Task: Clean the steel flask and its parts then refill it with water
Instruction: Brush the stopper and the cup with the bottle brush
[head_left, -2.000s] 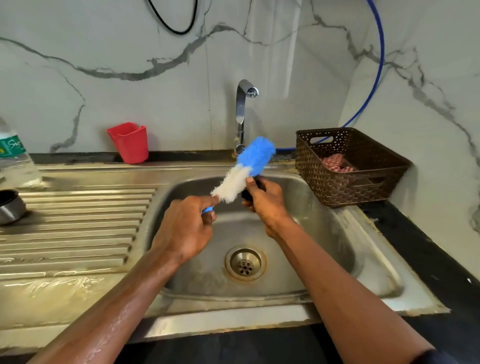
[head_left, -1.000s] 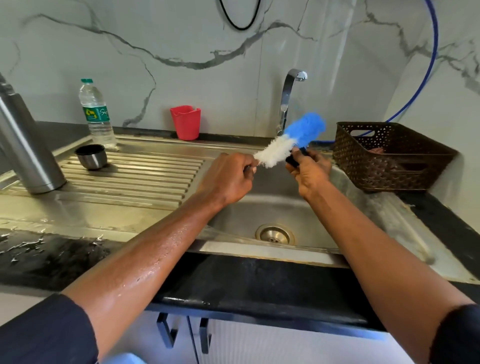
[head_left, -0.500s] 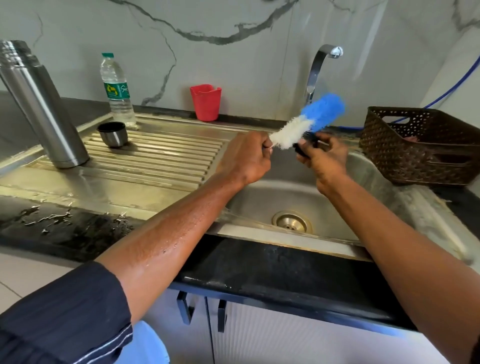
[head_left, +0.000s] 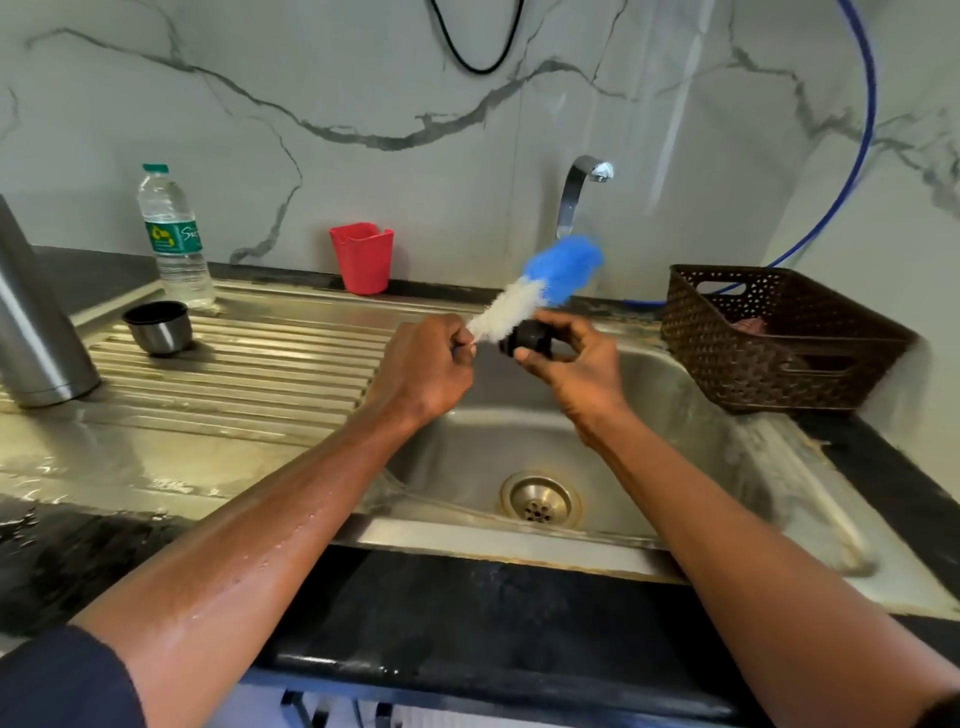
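My left hand (head_left: 423, 366) grips the handle of a bottle brush (head_left: 540, 288) with white and blue bristles, held over the sink basin (head_left: 675, 415). My right hand (head_left: 579, 364) pinches a small black flask stopper (head_left: 527, 336) just under the white bristles. The steel flask body (head_left: 31, 322) stands upright at the far left of the draining board, partly cut off by the frame edge. Its steel cup lid (head_left: 157, 326) sits mouth up on the ribbed drainer.
A plastic water bottle (head_left: 174, 236) and a red cup (head_left: 362, 257) stand at the back of the drainer. The tap (head_left: 576, 192) rises behind the basin. A brown perforated basket (head_left: 774, 338) sits on the right counter. The black counter front is wet.
The view has shifted back right, so the flask is now cut off at the left edge. Both hands stay together over the basin, brush against the stopper.
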